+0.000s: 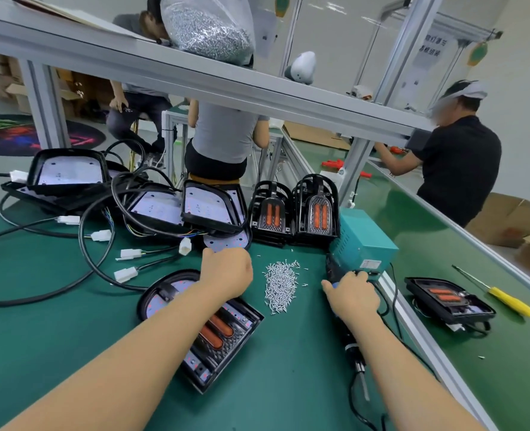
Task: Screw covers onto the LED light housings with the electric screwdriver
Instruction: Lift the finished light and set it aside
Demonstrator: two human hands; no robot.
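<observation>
You worked on a dark green mat (40, 306). The housing (214, 334) before you was black with two orange strips and red dots on pale board. Your screws (281, 286) were silver, the power box (361, 241) teal, the spare screwdriver (510, 301) yellow-handled, the cables (96, 244) black with white connectors.

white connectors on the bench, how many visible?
6. Far left by the stacked housings; on the left cable; mid-bench; by the housing pile; below it; nearest the left hand. Cables may hide more.
</observation>
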